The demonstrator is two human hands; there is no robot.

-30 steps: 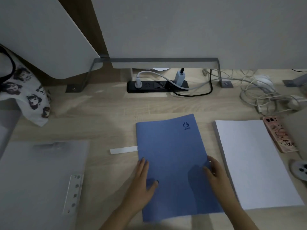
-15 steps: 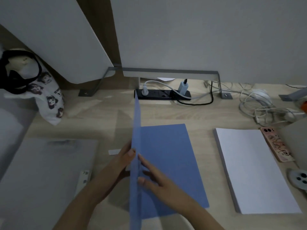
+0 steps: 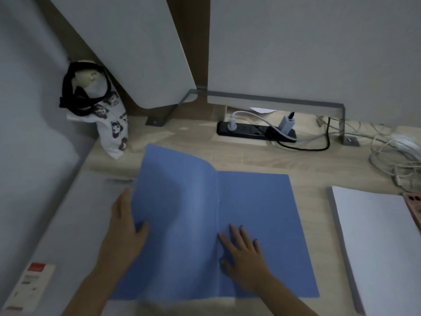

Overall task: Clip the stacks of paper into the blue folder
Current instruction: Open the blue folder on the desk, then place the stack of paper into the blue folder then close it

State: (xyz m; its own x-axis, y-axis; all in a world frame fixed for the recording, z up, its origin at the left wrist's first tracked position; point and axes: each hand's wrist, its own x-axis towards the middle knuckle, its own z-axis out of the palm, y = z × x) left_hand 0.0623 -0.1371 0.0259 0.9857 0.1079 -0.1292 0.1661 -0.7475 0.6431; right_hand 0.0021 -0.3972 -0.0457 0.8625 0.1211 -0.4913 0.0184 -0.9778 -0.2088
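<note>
The blue folder (image 3: 262,213) lies spread open on the wooden desk, its left cover still slightly raised and curved. My left hand (image 3: 124,226) holds the outer edge of that left cover, thumb on top of the blue sheet. My right hand (image 3: 245,254) presses flat with straight fingers on the right half, just beside the centre crease. A thick stack of white paper (image 3: 378,242) lies to the right of the folder, untouched.
A translucent grey plastic sleeve with a red label (image 3: 45,247) lies at the left, partly under the folder's cover. A printed cloth bag (image 3: 100,115) stands at the back left. A black power strip (image 3: 255,131) and tangled white cables (image 3: 396,156) sit behind. A pink phone (image 3: 413,204) borders the paper.
The folder went from closed, to its cover standing upright, to lying open. My left hand carried the cover over to the left; my right hand moved onto the inner right half.
</note>
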